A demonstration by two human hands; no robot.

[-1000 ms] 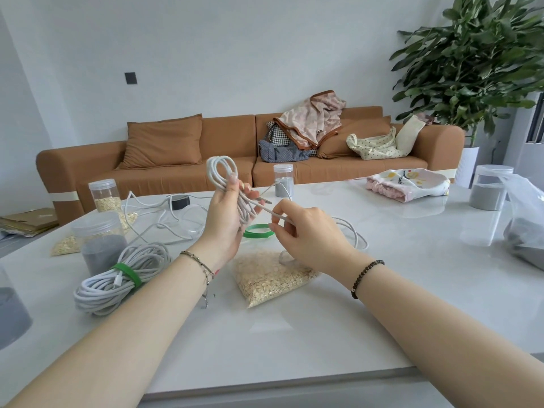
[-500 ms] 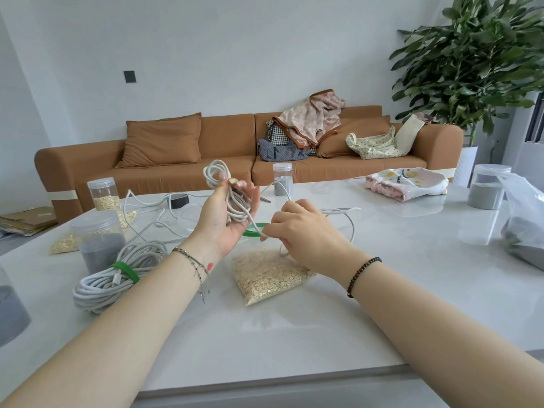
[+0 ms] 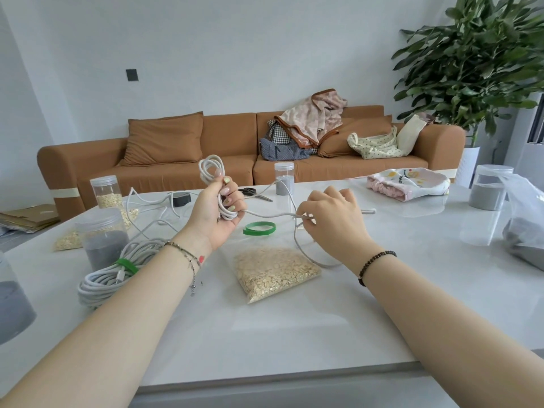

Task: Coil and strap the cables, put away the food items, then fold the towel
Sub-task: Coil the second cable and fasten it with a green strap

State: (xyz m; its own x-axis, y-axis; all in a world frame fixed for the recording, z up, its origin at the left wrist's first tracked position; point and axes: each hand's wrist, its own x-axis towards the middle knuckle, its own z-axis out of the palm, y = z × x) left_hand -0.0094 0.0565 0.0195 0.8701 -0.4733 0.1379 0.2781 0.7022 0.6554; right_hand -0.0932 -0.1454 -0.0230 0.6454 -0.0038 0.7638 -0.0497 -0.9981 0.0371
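Observation:
My left hand (image 3: 216,212) grips a small coil of white cable (image 3: 210,172) above the white table (image 3: 294,334). Its loose tail runs right to my right hand (image 3: 329,219), which pinches the strand. A green strap (image 3: 259,228) lies on the table between my hands. A clear bag of oats (image 3: 272,270) sits just in front. At the left lies a bigger cable bundle (image 3: 109,278), bound with a green strap. The folded pink and white towel (image 3: 407,182) rests at the far right of the table.
Jars of grey powder (image 3: 101,240) (image 3: 284,178) (image 3: 488,191) and a jar of oats (image 3: 106,191) stand around. Scissors (image 3: 254,193), a black object (image 3: 181,198), more loose white cable (image 3: 150,214) and a plastic bag (image 3: 524,228) lie on the table. A brown sofa stands behind.
My right hand has moved right and away from the left, drawing out a length of cable. My left hand turned the coil and kept hold of it.

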